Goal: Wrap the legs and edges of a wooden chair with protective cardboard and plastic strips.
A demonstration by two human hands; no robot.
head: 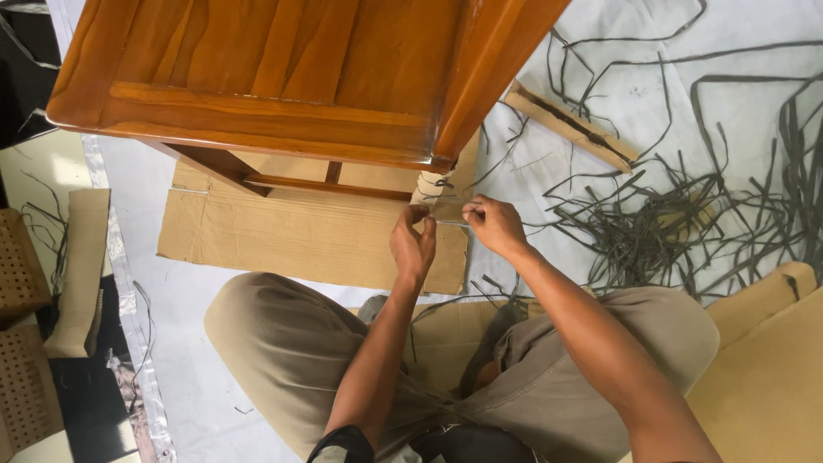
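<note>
Below the wooden table [283,77], both hands [454,231] pinch a thin strip [449,223].

A white plastic sheet [600,146] covers the floor, lit evenly and brightly by soft daylight. A flat piece of brown cardboard [283,236] lies on it just beyond the hands, under the varnished wooden furniture piece [257,77] that fills the upper part of the view. Right of the hands, a tangle of dark cut strips [677,223] is scattered across the sheet, with a narrow cardboard offcut [570,127] further beyond. Far to the right sits a tan foam cushion [771,369]. Well to the left, past the sheet's edge, lie woven cane panels [21,343] and a strip of cardboard [79,266] on a darker floor.
</note>
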